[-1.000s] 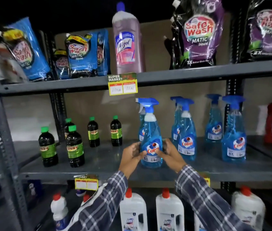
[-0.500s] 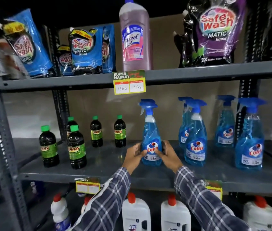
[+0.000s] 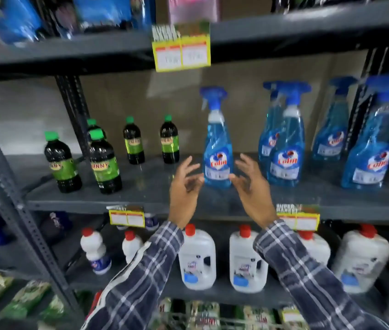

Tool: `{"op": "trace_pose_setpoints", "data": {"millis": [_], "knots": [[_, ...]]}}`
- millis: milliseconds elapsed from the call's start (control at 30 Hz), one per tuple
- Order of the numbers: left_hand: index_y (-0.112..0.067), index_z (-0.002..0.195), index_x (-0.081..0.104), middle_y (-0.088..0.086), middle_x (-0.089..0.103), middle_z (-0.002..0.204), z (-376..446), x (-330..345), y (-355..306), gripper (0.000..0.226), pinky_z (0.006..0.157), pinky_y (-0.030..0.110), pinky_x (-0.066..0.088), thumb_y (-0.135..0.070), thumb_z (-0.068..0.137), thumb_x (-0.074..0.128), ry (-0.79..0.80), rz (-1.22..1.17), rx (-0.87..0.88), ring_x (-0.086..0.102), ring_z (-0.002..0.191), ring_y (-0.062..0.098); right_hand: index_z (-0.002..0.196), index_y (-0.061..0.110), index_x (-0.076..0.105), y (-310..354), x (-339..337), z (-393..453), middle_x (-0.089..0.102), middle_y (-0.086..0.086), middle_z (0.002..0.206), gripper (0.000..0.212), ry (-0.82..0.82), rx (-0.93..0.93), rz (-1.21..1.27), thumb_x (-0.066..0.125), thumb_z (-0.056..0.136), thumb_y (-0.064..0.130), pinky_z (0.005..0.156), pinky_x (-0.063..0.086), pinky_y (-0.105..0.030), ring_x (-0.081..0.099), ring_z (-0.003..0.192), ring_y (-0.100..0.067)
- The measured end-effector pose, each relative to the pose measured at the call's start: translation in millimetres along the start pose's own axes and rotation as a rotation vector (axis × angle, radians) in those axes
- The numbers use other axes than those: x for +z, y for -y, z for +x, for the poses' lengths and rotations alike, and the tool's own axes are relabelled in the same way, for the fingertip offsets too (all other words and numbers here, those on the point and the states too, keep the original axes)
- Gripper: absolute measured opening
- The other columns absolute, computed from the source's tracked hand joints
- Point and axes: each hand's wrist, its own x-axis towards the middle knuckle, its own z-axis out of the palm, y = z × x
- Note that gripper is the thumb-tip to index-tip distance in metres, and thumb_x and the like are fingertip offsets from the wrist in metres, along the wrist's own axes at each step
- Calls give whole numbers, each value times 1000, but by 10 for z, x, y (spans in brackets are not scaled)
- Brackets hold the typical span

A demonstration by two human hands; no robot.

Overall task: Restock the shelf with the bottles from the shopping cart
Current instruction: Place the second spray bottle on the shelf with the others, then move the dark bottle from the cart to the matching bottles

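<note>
A blue spray bottle (image 3: 217, 148) with a white collar stands upright on the grey middle shelf (image 3: 155, 186). My left hand (image 3: 185, 186) is just left of its base and my right hand (image 3: 251, 186) just right of it. Both hands have spread fingers and hold nothing; they sit a little in front of the bottle, apart from it. Several more blue spray bottles (image 3: 286, 144) stand in a row to the right on the same shelf. The shopping cart's wire rim (image 3: 212, 320) shows at the bottom edge, with packets in it.
Dark bottles with green caps (image 3: 104, 160) stand on the left of the middle shelf. White jugs with red caps (image 3: 197, 258) fill the shelf below. Yellow price tags (image 3: 181, 52) hang on shelf edges. A slotted grey upright (image 3: 17, 210) runs down the left.
Both hands have let go of the blue spray bottle and pulled back with fingers spread. The bottle stays on the shelf. The camera has tilted downward.
</note>
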Motion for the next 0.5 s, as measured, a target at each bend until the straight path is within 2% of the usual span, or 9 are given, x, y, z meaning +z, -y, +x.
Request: {"op": "trace_pose_setpoints", "data": {"millis": [67,100,167,200,300,333,400,433,500], "knots": [[-10,137,47,12,67,121,-513,-73,55,43,84,35,61,-5,95,58,-27,-92,5,70,101,30,134,12,49,15,-62,-505,57,8,130,42,-104,-85,-76,59,95,18,99,47,-19,56,122,-8],[-9,132,51,13,70,115,-793,-106,189,38,82,37,61,-5,95,57,-21,-140,-58,71,97,31,130,12,52,-63,-74,-798,58,4,128,35,-127,-75,-89,58,96,17,96,48,-21,58,118,-10],[-8,123,60,15,73,108,-1335,-174,528,30,79,38,61,-6,93,59,-9,-241,-229,72,93,32,121,12,58,-268,-80,-1354,62,4,121,25,-113,-11,-67,56,96,16,92,50,-22,62,111,-9],[-9,118,64,15,74,106,-1652,-198,824,29,78,37,60,-8,89,63,2,-305,-383,72,93,31,117,12,60,-500,-58,-1656,64,6,117,22,-70,62,-64,55,96,15,90,50,-20,63,108,-8],[-10,109,71,17,75,107,-2566,-257,1735,34,82,41,59,-6,75,72,-45,-362,-809,72,96,34,111,18,62,-1205,61,-2457,68,13,108,16,128,384,-60,58,95,16,83,52,-15,67,100,-4],[-6,110,70,20,73,110,-2888,-282,2070,33,83,41,60,-1,77,70,-64,-355,-942,71,98,36,109,23,62,-1548,115,-2743,69,16,106,16,195,510,-68,59,94,21,81,53,-15,67,99,-3],[4,114,64,26,70,113,-3464,-346,2612,25,77,36,62,5,92,52,-81,-338,-1181,73,95,33,107,33,60,-2116,174,-3241,70,13,102,16,292,757,-90,60,92,28,78,54,-20,68,96,-4],[7,117,61,25,70,110,-3706,-379,2837,27,73,33,62,4,98,43,-75,-316,-1276,75,92,30,110,29,60,-2404,192,-3465,70,6,103,19,335,902,-92,62,92,24,78,55,-25,68,94,-8],[6,124,57,15,76,101,-4201,-409,3336,30,66,31,62,1,99,42,-20,-221,-1451,76,85,24,122,7,57,-3042,222,-3956,67,-8,99,34,412,1219,-30,66,90,14,80,56,-41,66,87,-20]]}}
